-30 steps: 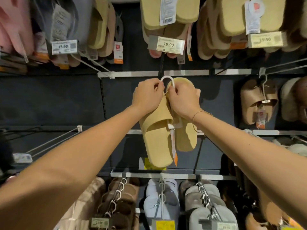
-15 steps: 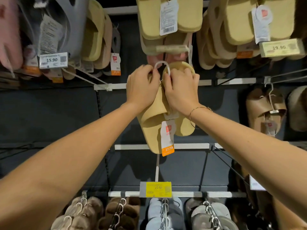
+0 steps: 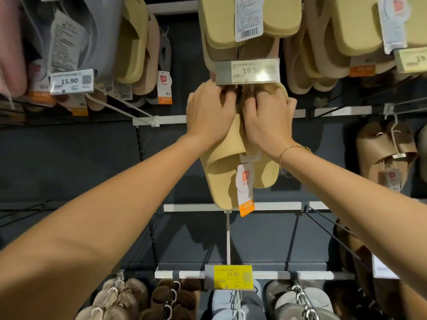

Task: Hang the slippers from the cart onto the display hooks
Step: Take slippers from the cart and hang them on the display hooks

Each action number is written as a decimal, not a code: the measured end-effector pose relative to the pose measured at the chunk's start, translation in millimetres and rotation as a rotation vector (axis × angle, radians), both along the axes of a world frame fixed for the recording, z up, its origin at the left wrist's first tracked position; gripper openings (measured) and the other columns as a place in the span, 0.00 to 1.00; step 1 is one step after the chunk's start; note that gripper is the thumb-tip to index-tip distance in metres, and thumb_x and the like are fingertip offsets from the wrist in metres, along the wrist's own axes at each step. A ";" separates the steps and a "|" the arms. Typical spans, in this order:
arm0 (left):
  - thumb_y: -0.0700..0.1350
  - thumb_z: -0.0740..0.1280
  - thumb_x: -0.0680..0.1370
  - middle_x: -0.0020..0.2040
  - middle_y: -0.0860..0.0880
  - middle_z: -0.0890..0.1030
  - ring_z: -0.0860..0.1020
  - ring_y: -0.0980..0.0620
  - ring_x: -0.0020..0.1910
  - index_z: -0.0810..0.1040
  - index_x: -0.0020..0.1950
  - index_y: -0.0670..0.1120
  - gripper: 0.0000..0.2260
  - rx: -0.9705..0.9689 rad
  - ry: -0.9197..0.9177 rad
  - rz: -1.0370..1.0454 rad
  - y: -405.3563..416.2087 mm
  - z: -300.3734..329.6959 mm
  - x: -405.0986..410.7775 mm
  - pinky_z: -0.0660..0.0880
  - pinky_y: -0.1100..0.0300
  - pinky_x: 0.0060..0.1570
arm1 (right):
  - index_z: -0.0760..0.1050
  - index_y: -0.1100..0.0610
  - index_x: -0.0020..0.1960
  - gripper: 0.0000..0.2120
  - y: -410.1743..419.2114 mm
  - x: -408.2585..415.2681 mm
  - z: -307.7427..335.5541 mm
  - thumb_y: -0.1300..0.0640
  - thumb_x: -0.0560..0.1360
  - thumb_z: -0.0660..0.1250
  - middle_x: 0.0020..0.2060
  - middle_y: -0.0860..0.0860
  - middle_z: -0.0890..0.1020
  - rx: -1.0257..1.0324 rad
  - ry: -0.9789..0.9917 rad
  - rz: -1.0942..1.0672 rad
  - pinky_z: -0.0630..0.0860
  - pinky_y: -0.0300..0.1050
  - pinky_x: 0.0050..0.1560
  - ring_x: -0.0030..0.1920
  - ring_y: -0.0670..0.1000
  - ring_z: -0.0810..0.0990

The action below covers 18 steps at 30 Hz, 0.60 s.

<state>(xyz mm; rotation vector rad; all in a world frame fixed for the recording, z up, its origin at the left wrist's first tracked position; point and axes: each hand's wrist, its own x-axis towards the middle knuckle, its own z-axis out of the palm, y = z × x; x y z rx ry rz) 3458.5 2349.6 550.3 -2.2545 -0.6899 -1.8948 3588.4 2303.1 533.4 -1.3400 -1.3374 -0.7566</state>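
Observation:
A pair of pale yellow slippers [image 3: 221, 179] with an orange-and-white size tag [image 3: 245, 192] hangs down from both my hands, raised against the dark display wall. My left hand [image 3: 209, 112] grips the pair's top on the left, and my right hand [image 3: 268, 116] grips it on the right. The fingertips reach up just under the 19.90 price label [image 3: 247, 70] at the end of a display hook. The slippers' white hanger loop is hidden behind my fingers and the label. More yellow slippers [image 3: 249, 21] hang on that hook above.
Other slippers fill neighbouring hooks: beige and grey with a 15.90 label [image 3: 71, 80] at upper left, yellow at upper right, brown ones [image 3: 385, 153] at right. Bare hook rods [image 3: 330, 229] jut out at right. Below, a yellow 15.90 label [image 3: 232, 277] fronts fluffy slippers.
Both hands have carried the yellow slippers upward, from the middle of the wall to just beneath the 19.90 label. The white hanger loop, visible before, is now hidden.

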 end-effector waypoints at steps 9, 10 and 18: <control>0.51 0.58 0.83 0.44 0.51 0.82 0.77 0.48 0.50 0.80 0.47 0.51 0.12 -0.178 0.080 0.181 69.3 -24.7 19.3 0.65 0.54 0.54 | 0.77 0.49 0.45 0.14 74.7 19.1 -17.9 0.50 0.82 0.54 0.42 0.46 0.79 -0.242 0.046 0.037 0.61 0.49 0.54 0.48 0.50 0.72; 0.51 0.58 0.83 0.45 0.51 0.81 0.76 0.49 0.51 0.80 0.48 0.51 0.12 -0.182 0.109 0.195 78.4 -28.3 22.2 0.65 0.54 0.56 | 0.76 0.49 0.44 0.15 85.0 21.2 -22.8 0.50 0.82 0.53 0.42 0.47 0.78 -0.259 0.068 0.031 0.61 0.48 0.53 0.48 0.50 0.73; 0.54 0.51 0.84 0.82 0.46 0.54 0.52 0.46 0.80 0.54 0.82 0.49 0.26 -0.252 0.500 0.399 147.5 -83.1 51.3 0.49 0.48 0.77 | 0.73 0.58 0.60 0.16 142.1 48.6 -65.4 0.48 0.83 0.54 0.57 0.58 0.77 -0.364 -0.231 -0.134 0.65 0.55 0.66 0.60 0.59 0.74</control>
